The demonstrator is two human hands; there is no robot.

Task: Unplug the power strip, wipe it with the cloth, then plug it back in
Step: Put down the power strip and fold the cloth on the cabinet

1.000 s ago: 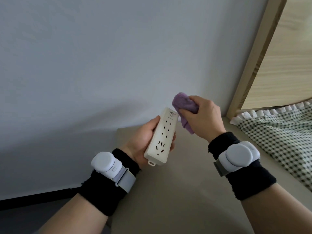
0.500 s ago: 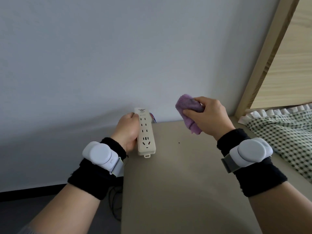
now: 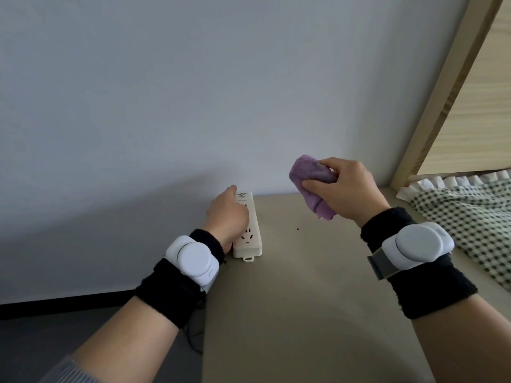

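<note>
Wipe's prob done: white plastic power strip [image 3: 250,241] is back down flat on beige tabletop [image 3: 304,299], left hand [image 3: 228,218] fingers curled round it, right hand [image 3: 348,192] pinching bunched purple cloth [image 3: 307,175] clear, so replug next.

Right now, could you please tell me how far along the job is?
Wiping looks over: the power strip lies on the table, and the right hand holds the cloth clear of it. The left hand grips the strip. Replugging seems left; no plug shows.
</note>
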